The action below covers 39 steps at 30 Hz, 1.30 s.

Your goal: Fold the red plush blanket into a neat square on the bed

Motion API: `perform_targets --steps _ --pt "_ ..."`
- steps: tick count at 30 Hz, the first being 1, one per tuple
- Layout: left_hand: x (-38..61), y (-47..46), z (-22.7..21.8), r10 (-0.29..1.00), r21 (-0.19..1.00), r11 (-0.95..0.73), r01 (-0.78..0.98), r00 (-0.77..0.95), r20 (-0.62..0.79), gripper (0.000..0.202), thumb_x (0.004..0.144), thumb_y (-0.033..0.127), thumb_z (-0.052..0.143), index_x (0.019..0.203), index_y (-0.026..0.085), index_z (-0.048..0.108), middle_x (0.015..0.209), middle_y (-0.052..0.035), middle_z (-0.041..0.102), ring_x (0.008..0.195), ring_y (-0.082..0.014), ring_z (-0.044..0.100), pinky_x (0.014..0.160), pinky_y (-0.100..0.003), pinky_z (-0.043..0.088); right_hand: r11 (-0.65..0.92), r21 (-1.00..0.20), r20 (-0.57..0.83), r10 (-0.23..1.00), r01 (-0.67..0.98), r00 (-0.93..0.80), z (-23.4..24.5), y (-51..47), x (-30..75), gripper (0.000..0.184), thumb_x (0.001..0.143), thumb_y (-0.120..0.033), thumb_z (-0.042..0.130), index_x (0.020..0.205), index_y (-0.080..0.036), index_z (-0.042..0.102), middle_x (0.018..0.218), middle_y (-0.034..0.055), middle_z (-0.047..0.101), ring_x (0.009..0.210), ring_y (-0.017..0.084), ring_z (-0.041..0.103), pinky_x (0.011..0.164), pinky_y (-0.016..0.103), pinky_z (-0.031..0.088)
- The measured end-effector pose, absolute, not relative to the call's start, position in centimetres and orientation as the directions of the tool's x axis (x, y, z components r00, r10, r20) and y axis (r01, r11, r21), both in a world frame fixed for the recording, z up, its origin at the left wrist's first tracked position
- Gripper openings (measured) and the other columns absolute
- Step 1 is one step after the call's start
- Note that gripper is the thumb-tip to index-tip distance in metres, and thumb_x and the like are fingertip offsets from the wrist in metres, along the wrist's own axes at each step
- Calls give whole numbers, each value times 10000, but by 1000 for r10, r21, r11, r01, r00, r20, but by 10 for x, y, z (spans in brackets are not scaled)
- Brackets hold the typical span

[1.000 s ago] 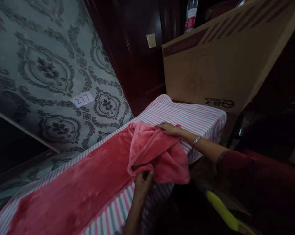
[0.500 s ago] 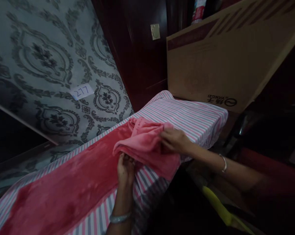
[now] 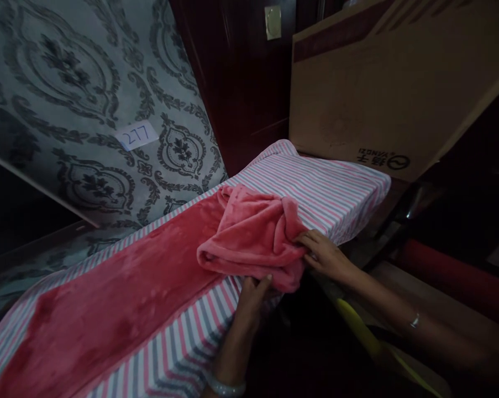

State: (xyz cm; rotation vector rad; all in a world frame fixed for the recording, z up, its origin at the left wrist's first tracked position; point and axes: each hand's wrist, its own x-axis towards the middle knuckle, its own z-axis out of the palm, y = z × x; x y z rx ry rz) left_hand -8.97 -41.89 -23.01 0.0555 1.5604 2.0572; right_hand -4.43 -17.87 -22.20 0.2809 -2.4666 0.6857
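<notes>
A pink fleece blanket (image 3: 125,293) lies along a narrow surface covered with a striped cloth (image 3: 336,185). Its left stretch is flat, while the end near my hands is gathered into a loose, folded bundle. My left hand (image 3: 251,301) is closed on the near lower edge of that bundle, thumb on top and the other fingers mostly hidden beneath. At the bundle's right side, my right hand (image 3: 326,255) pinches the fleece between thumb and fingers.
Behind the surface stands a large cardboard box (image 3: 348,105), beside a dark red wooden panel (image 3: 236,72). Patterned wallpaper (image 3: 71,72) with a paper label (image 3: 136,135) reading 277 borders the left. A yellow-green object (image 3: 359,329) is below my right arm.
My left hand has moved right along the near edge of the bundle. My right hand has shifted right and down, and the bundle is spread wider. The view has tilted slightly downward.
</notes>
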Motion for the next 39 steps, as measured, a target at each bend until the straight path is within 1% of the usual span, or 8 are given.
perform_targets --steps 4,9,13,21,26,32,34,39 --pt "-76 -399 -224 401 847 -291 -444 -861 -314 478 601 443 894 909 149 677 965 -91 739 908 -245 697 820 -394 583 834 -399 720 27 -381 -694 -219 -180 -35 256 943 -152 459 1112 -224 637 957 82 670 892 227 637 767 376 537" --pt "-80 -389 -194 643 680 -437 -589 -733 -222 432 761 437 772 1095 178 681 1109 -119 738 989 -314 703 916 -558 537 843 -362 776 36 -398 -629 -195 -196 -23 226 949 -176 521 1112 -233 666 905 68 657 827 206 629 715 342 529" --pt "-83 -384 -177 702 642 -458 -615 -693 -162 392 838 446 704 1103 157 690 1059 -124 750 968 -302 707 939 -569 526 795 -429 744 43 -428 -667 -184 -210 -23 197 970 -200 520 1111 -213 657 914 63 655 819 186 638 716 315 537" --pt "-77 -362 -162 600 703 -436 -563 -763 -239 356 697 321 839 979 158 695 867 -55 743 750 -198 703 720 -373 618 791 -385 693 -92 -476 -715 -166 -223 -17 201 969 -231 527 1085 -201 689 941 87 677 888 225 619 765 368 527" --pt "-88 -359 -152 440 676 -519 -524 -841 -315 244 693 128 722 929 166 674 913 -43 751 803 -215 717 729 -425 636 712 -593 707 236 -376 -667 -167 -187 -9 231 1004 -268 487 1119 -236 685 986 61 716 917 199 669 810 342 543" --pt "-91 -361 -153 434 672 -516 -532 -838 -330 146 727 135 680 872 146 670 852 -60 748 765 -221 724 720 -429 638 693 -569 681 96 -442 -726 -183 -191 -1 431 968 -334 558 1391 -257 536 1271 103 652 1124 236 639 940 396 542" --pt "-89 -360 -153 433 675 -521 -522 -843 -318 142 732 140 682 874 146 669 848 -62 748 768 -226 728 724 -425 635 702 -551 702 97 -452 -705 -186 -198 -3 390 985 -268 506 1372 -264 551 1254 97 663 1174 233 621 975 409 529" --pt "-82 -358 -148 454 653 -540 -532 -837 -306 201 740 126 668 940 142 677 889 -80 758 805 -246 736 723 -410 631 697 -547 751 162 -464 -640 -182 -206 -5 298 974 -161 453 1160 -257 666 1020 63 713 951 196 679 827 341 565"
